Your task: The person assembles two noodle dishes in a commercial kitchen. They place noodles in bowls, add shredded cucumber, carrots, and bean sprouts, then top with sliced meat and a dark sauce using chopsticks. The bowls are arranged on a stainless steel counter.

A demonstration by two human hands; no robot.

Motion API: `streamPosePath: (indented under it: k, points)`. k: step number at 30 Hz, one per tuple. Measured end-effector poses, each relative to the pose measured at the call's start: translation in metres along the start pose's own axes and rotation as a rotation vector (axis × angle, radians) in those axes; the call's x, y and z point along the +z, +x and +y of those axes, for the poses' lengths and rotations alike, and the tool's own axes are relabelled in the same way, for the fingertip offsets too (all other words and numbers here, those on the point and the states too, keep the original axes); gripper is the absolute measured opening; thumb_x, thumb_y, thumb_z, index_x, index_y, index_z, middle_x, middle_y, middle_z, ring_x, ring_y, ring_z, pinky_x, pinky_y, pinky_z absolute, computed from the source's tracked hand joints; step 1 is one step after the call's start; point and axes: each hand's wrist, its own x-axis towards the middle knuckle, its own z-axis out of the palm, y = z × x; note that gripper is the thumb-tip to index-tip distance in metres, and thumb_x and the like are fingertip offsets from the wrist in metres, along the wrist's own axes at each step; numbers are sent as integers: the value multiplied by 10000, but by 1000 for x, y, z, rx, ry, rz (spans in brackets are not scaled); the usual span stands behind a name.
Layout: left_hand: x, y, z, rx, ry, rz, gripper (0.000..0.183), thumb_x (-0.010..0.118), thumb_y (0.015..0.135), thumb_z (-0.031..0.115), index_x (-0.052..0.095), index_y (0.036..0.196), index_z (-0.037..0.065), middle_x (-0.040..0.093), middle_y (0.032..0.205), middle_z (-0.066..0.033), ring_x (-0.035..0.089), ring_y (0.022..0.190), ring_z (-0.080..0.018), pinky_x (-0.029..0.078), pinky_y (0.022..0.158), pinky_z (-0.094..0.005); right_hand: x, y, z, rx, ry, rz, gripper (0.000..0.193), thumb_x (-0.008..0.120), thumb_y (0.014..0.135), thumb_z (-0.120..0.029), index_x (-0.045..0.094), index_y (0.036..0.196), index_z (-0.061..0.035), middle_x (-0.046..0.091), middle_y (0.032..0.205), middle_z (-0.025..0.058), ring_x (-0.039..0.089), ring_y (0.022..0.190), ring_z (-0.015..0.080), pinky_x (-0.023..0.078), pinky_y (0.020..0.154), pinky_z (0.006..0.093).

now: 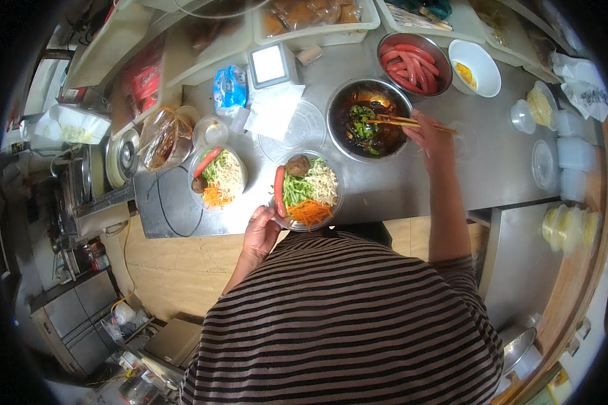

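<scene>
My right hand (427, 140) is closed round a pair of wooden chopsticks (395, 121), whose tips are in a steel bowl (333, 135) of dark sauce with chopped greens (362, 125). With thumb and fingers, my left hand (261, 231) pinches the near left rim of a clear plastic bowl (342, 196) at the counter's front edge. In that bowl lie a red sausage (280, 190), a brown ball (297, 165), shredded cucumber, carrot strips (309, 212) and pale shreds (323, 185). A similar filled bowl (245, 177) stands to its left.
Behind the sauce are a steel bowl of sausages (413, 66) and a white bowl with yellow food (476, 61). A small scale (269, 65), a blue packet (230, 88) and white paper (275, 111) lie behind a clear lid (297, 131). Stacked containers (574, 158) line the right side.
</scene>
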Motion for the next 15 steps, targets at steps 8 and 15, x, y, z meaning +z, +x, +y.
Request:
streamPosePath:
  k: [8, 15]
  points:
    - [-7, 5, -9, 39, -3, -1, 115, 572, 777, 87, 472, 722, 76, 549, 825, -96, 535, 810, -235, 452, 792, -453, 23, 37, 0, 232, 153, 25, 265, 548, 833, -165, 466, 997, 26, 570, 873, 157, 608, 720, 219, 549, 668, 305]
    - [-1, 3, -9, 61, -43, 10, 132, 585, 774, 71, 486, 688, 68, 559, 805, -104, 547, 798, -239, 467, 785, -458, 18, 35, 1, 281, 268, -24, 325, 568, 829, -210, 457, 1000, 44, 537, 909, 140, 590, 792, 243, 544, 707, 318]
